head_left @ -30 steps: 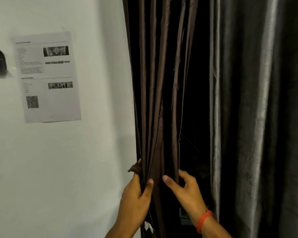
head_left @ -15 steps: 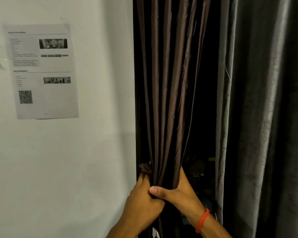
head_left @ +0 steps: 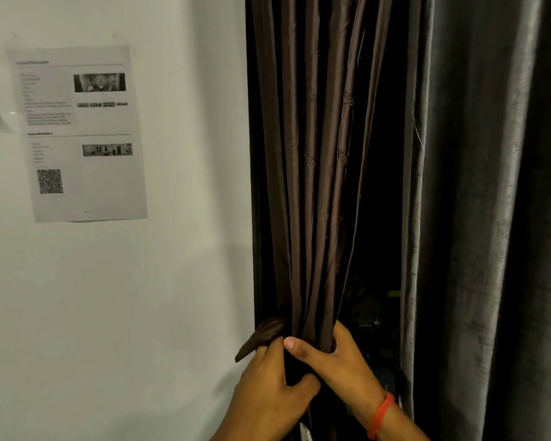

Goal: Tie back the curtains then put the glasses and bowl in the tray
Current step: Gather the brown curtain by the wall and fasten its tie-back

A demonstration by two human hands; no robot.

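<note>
We are bunching the brown curtain point(head_left: 312, 186) beside a white wall point(head_left: 178, 281). Our right hand point(head_left: 334, 358) is gripping the gathered folds; our left hand point(head_left: 268, 383) is holding the tie-back point(head_left: 261, 337) at the wall edge. It is not yet wrapped round. The grey curtain point(head_left: 477, 218) is hanging loose. Glasses, bowl and tray are out of view, so most of the task looks undone.

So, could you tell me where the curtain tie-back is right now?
In the head view, the tie-back sits low at the brown curtain's left edge, against the white wall, just above the left hand.
</note>
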